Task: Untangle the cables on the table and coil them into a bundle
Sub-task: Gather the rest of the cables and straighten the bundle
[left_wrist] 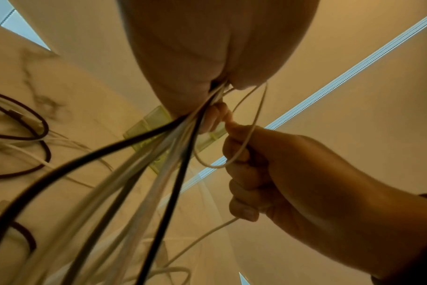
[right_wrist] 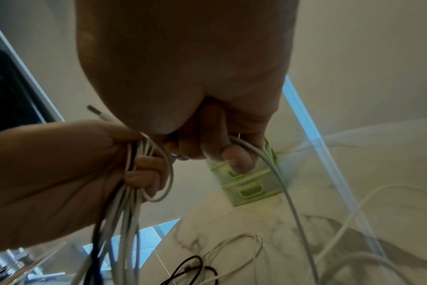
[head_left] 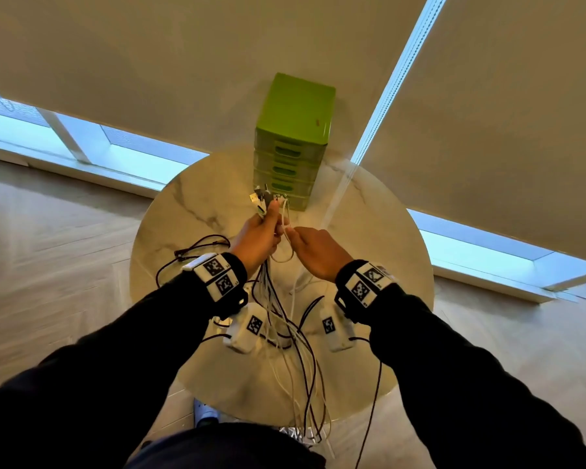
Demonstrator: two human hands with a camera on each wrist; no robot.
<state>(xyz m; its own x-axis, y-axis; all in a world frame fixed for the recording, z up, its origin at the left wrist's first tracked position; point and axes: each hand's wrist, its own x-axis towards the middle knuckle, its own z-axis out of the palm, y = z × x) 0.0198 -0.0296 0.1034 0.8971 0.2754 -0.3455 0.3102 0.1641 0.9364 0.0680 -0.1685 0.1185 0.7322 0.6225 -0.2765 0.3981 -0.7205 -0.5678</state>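
Observation:
My left hand (head_left: 259, 233) is raised above the round marble table (head_left: 197, 211) and grips a bunch of white and black cables (head_left: 286, 319), their plugs (head_left: 263, 198) sticking up past the fist. The strands (left_wrist: 159, 154) hang from the fist down over the table's near edge. My right hand (head_left: 313, 247) sits just right of it and pinches one white cable (right_wrist: 278, 177), which loops (left_wrist: 241, 131) between both hands. In the right wrist view the left hand (right_wrist: 68, 173) shows curled round the bunch (right_wrist: 127, 202).
A green drawer unit (head_left: 293, 143) stands at the table's far side, right behind the hands. Loose black cable (head_left: 197, 248) lies on the left of the table, more white cable (right_wrist: 234, 244) on the marble below. Window blinds hang behind.

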